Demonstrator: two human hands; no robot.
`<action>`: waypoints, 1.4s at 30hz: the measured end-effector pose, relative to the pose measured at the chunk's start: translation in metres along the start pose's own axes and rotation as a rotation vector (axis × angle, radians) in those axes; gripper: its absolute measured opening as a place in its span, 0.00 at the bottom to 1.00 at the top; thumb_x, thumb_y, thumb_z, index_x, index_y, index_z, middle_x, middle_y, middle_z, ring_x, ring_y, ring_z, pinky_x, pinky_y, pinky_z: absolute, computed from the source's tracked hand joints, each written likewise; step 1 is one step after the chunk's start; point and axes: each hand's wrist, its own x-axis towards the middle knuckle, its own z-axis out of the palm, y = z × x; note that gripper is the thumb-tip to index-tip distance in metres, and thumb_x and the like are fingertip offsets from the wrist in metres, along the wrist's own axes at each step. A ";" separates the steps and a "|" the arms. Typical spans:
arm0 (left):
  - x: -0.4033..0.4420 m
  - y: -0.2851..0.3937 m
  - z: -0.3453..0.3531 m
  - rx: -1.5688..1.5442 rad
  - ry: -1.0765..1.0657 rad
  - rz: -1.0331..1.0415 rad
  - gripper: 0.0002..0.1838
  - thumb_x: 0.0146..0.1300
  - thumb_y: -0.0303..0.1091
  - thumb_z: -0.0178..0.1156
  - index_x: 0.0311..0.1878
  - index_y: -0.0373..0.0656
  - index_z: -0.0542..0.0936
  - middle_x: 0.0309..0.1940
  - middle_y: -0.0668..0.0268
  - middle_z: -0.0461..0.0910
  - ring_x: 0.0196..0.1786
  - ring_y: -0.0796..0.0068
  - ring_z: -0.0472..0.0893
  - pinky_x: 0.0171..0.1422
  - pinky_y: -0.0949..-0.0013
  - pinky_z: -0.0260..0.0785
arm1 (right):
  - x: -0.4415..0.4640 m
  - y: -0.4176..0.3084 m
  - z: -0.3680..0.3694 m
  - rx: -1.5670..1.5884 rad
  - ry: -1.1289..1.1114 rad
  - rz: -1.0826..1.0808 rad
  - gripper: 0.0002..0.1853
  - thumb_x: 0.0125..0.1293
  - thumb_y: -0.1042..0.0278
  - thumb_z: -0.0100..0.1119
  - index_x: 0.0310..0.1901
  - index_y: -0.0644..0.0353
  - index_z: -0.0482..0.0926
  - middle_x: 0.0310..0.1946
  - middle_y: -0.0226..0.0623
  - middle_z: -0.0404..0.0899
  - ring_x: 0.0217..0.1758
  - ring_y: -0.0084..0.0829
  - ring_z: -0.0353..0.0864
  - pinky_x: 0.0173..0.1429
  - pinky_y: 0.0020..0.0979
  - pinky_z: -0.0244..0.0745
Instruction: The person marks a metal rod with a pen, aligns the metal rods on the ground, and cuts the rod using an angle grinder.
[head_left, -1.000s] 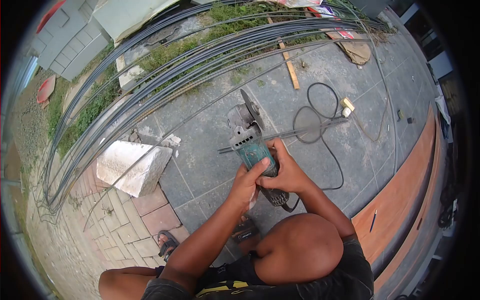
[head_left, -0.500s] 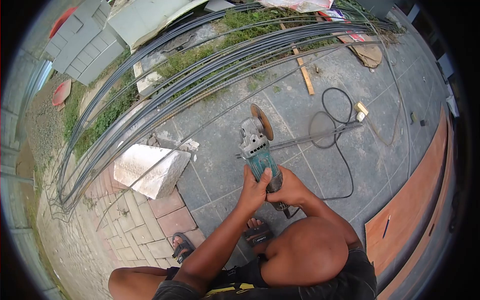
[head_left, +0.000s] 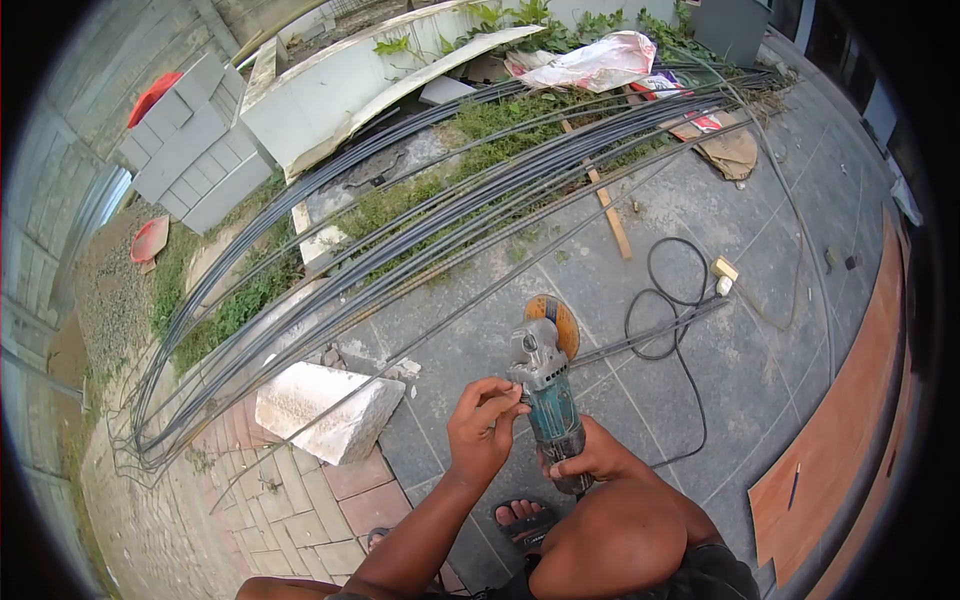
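Note:
My right hand [head_left: 588,452] is wrapped round the rear body of a teal and black angle grinder [head_left: 552,410]. The grinder's grey metal head points away from me, with a round brown disc [head_left: 556,325] at its far end. Beside the grinder's left side, just below the head, is my left hand [head_left: 484,425]. Its fingers are bent and the thumb and fingertips come together near the housing; whatever they pinch, if anything, is too small to make out. Thin steel rods [head_left: 645,342] lie on the grey tiles to the right of the disc.
A black cord [head_left: 690,385] loops over the tiles at right. Long bundled steel bars [head_left: 450,215] curve across the ground ahead. A white block [head_left: 325,412] lies at left, a wooden strip [head_left: 608,215] farther off. Brown boards [head_left: 825,450] with a pencil [head_left: 794,486] lie at right.
My left hand has let go of the grinder's body and moved to its left side, near the head. The disc has turned to show more of its face. The view has tilted up.

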 end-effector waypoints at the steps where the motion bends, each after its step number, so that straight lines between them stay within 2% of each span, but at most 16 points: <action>1: 0.003 0.005 -0.001 0.038 0.009 0.002 0.10 0.56 0.18 0.73 0.41 0.37 0.86 0.44 0.59 0.82 0.44 0.62 0.85 0.48 0.64 0.79 | 0.002 0.001 -0.001 -0.005 -0.012 0.002 0.27 0.48 0.74 0.78 0.52 0.61 0.78 0.39 0.32 0.85 0.43 0.26 0.84 0.51 0.33 0.79; 5: 0.005 0.003 -0.006 0.087 -0.006 0.004 0.10 0.54 0.17 0.72 0.38 0.37 0.81 0.43 0.58 0.80 0.43 0.59 0.84 0.48 0.62 0.77 | 0.006 0.003 -0.001 -0.034 -0.046 0.001 0.26 0.50 0.74 0.77 0.51 0.61 0.78 0.39 0.33 0.85 0.42 0.27 0.85 0.51 0.34 0.79; 7: 0.007 0.004 -0.008 0.044 -0.058 -0.069 0.14 0.49 0.15 0.72 0.35 0.37 0.78 0.41 0.56 0.78 0.42 0.57 0.82 0.48 0.61 0.74 | 0.007 0.004 -0.001 -0.033 -0.050 0.003 0.25 0.51 0.74 0.76 0.51 0.61 0.78 0.38 0.33 0.85 0.42 0.27 0.85 0.51 0.34 0.79; 9: 0.005 0.002 -0.007 0.069 -0.042 -0.041 0.14 0.49 0.15 0.72 0.36 0.37 0.77 0.41 0.56 0.78 0.42 0.56 0.81 0.48 0.60 0.74 | 0.007 0.007 -0.002 0.015 -0.051 0.072 0.24 0.52 0.74 0.76 0.51 0.61 0.77 0.38 0.34 0.85 0.42 0.27 0.85 0.51 0.34 0.79; 16: 0.004 -0.002 -0.004 0.109 -0.028 -0.036 0.15 0.48 0.13 0.69 0.37 0.37 0.76 0.42 0.55 0.77 0.46 0.51 0.80 0.50 0.57 0.73 | 0.017 0.024 -0.013 0.034 -0.125 0.029 0.25 0.53 0.74 0.78 0.53 0.62 0.77 0.40 0.34 0.85 0.43 0.28 0.85 0.51 0.35 0.79; 20: 0.000 -0.005 -0.003 0.094 -0.010 -0.072 0.15 0.48 0.13 0.69 0.37 0.37 0.76 0.42 0.55 0.77 0.46 0.52 0.80 0.50 0.56 0.73 | 0.016 0.022 -0.010 -0.069 -0.067 0.009 0.28 0.53 0.72 0.78 0.55 0.63 0.75 0.42 0.33 0.83 0.44 0.26 0.83 0.52 0.34 0.79; 22: -0.001 -0.006 -0.003 0.102 0.018 -0.151 0.18 0.47 0.12 0.71 0.38 0.38 0.76 0.41 0.56 0.77 0.43 0.60 0.81 0.46 0.64 0.73 | 0.013 0.027 -0.010 -0.133 -0.033 0.012 0.29 0.53 0.72 0.78 0.56 0.63 0.74 0.42 0.32 0.82 0.44 0.25 0.82 0.52 0.34 0.78; 23: -0.003 -0.009 -0.002 0.100 0.010 -0.149 0.18 0.47 0.12 0.71 0.38 0.38 0.76 0.41 0.56 0.77 0.43 0.60 0.81 0.46 0.64 0.73 | 0.016 0.036 -0.014 -0.111 -0.037 0.010 0.30 0.53 0.71 0.78 0.56 0.63 0.74 0.42 0.32 0.82 0.44 0.25 0.82 0.52 0.34 0.78; 25: -0.003 -0.014 -0.002 0.147 0.104 -0.002 0.20 0.48 0.12 0.71 0.42 0.38 0.75 0.42 0.57 0.77 0.41 0.63 0.81 0.43 0.66 0.73 | 0.019 0.030 -0.011 -0.091 -0.038 0.001 0.30 0.53 0.71 0.77 0.56 0.63 0.74 0.42 0.32 0.81 0.43 0.24 0.82 0.51 0.33 0.78; 26: -0.004 -0.015 0.000 0.144 0.095 -0.004 0.20 0.48 0.12 0.71 0.42 0.38 0.75 0.42 0.57 0.77 0.41 0.63 0.81 0.43 0.66 0.73 | 0.018 0.027 -0.009 -0.157 -0.007 -0.026 0.30 0.53 0.71 0.77 0.56 0.63 0.74 0.42 0.33 0.81 0.44 0.24 0.82 0.51 0.33 0.78; 28: -0.001 -0.009 0.002 0.021 0.095 -0.230 0.22 0.48 0.11 0.70 0.44 0.38 0.73 0.43 0.59 0.76 0.40 0.67 0.82 0.43 0.65 0.76 | 0.015 0.020 -0.005 -0.210 0.035 -0.051 0.29 0.53 0.70 0.77 0.56 0.63 0.74 0.41 0.33 0.81 0.44 0.24 0.82 0.50 0.33 0.78; 30: 0.006 -0.007 0.001 0.014 0.081 -0.226 0.24 0.48 0.11 0.70 0.47 0.38 0.73 0.45 0.58 0.77 0.41 0.67 0.82 0.44 0.66 0.78 | 0.016 0.020 -0.006 -0.043 -0.061 0.053 0.30 0.52 0.70 0.78 0.55 0.63 0.74 0.41 0.33 0.81 0.45 0.25 0.82 0.51 0.32 0.77; 35: 0.002 -0.018 0.000 -0.017 0.019 -0.279 0.26 0.50 0.09 0.68 0.53 0.36 0.75 0.50 0.54 0.78 0.46 0.64 0.84 0.48 0.66 0.80 | 0.021 0.030 -0.009 -0.125 0.034 0.046 0.34 0.50 0.69 0.79 0.59 0.64 0.74 0.42 0.36 0.82 0.47 0.27 0.82 0.54 0.33 0.77; 37: -0.007 -0.033 0.002 -0.167 -0.016 -0.366 0.28 0.55 0.09 0.65 0.60 0.35 0.75 0.56 0.55 0.79 0.51 0.66 0.84 0.52 0.68 0.81 | 0.019 0.034 -0.005 -0.150 0.065 0.043 0.36 0.49 0.70 0.80 0.60 0.65 0.73 0.44 0.38 0.83 0.49 0.29 0.82 0.56 0.34 0.76; 40: -0.017 -0.040 0.002 -0.357 0.007 -0.460 0.27 0.61 0.10 0.63 0.64 0.35 0.74 0.60 0.55 0.79 0.57 0.67 0.82 0.56 0.68 0.80 | 0.018 0.018 0.003 -0.278 0.148 0.003 0.42 0.47 0.70 0.80 0.66 0.66 0.71 0.52 0.42 0.81 0.59 0.33 0.78 0.68 0.38 0.70; 42: -0.019 -0.040 -0.005 -0.455 0.001 -0.545 0.28 0.62 0.11 0.63 0.66 0.36 0.73 0.60 0.55 0.78 0.58 0.67 0.81 0.58 0.68 0.79 | 0.020 0.014 0.005 -0.308 0.161 -0.047 0.42 0.47 0.70 0.80 0.65 0.66 0.71 0.50 0.40 0.82 0.57 0.32 0.79 0.65 0.37 0.72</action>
